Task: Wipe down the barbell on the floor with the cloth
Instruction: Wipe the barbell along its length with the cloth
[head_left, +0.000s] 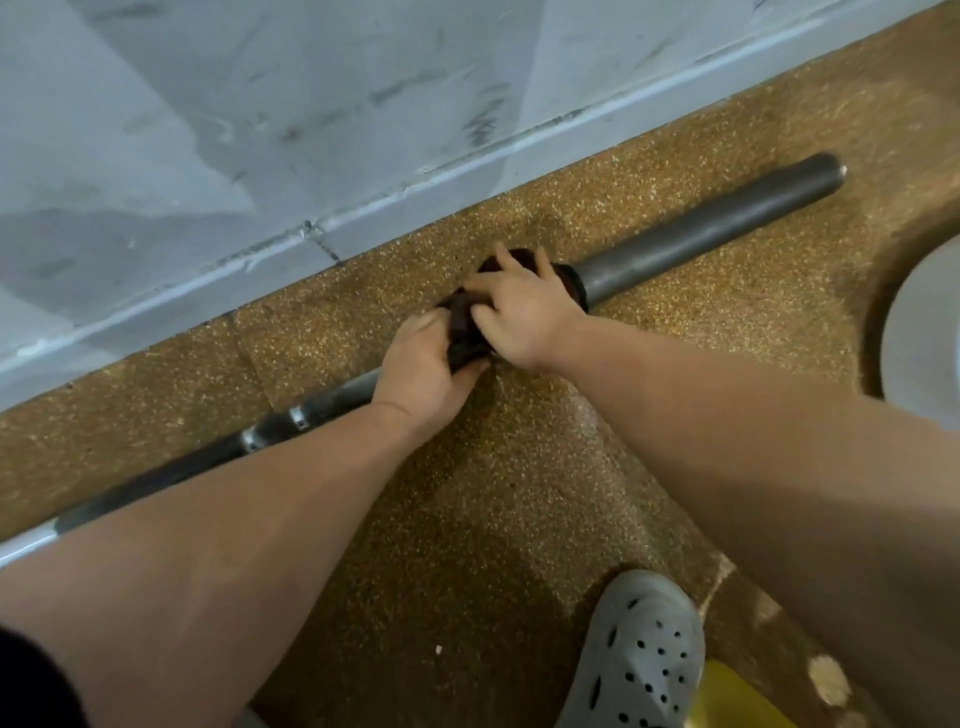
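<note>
A long dark metal barbell lies diagonally on the speckled brown floor, from lower left to upper right, parallel to the wall. A dark brown cloth is wrapped around the bar just beside the sleeve collar. My left hand grips the cloth and bar from the near side. My right hand presses on the cloth from above, fingers spread over it next to the collar. Most of the cloth is hidden under both hands.
A grey-white wall with a baseboard runs just behind the bar. A grey round object sits at the right edge. My grey perforated clog stands at the bottom, beside something yellow.
</note>
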